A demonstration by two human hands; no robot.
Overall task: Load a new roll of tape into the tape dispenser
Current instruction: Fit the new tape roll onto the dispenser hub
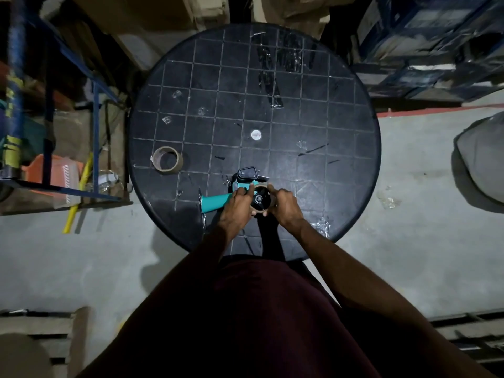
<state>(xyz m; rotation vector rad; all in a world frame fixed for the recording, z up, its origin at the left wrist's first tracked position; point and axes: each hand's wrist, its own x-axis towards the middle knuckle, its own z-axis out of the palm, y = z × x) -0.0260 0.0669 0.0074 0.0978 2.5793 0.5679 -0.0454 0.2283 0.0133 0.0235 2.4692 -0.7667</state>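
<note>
Take the round black table (341, 110) as the landmark. Off its left edge stands a blue metal rack (95, 110), with a yellow stick (75, 203) leaning beside it on the floor. On the table's left side, well apart from the hands, lies 1 brown cardboard tape core (167, 160), apparently spent. Near the table's front edge, the teal tape dispenser (218, 202) lies on its side, handle pointing left and its black head toward the table's centre. The left hand (237, 207) rests over the dispenser body, fingers extended onto the frame beside the hub. The new roll of tape (262, 199) sits around the dispenser's hub, and the right hand (285, 205) curls its fingers around the roll's right rim, seemingly pressing it home. Just past the hands, a small white cap (256, 134) marks the table's centre.

My judgement: the roll looks mostly seated, but if it goes on tilted it could bind on the hub. Whether its sticky side faces the correct way cannot be told; a reversed roll would not feed. Uneven pressing may also slide the dispenser across the table.
</note>
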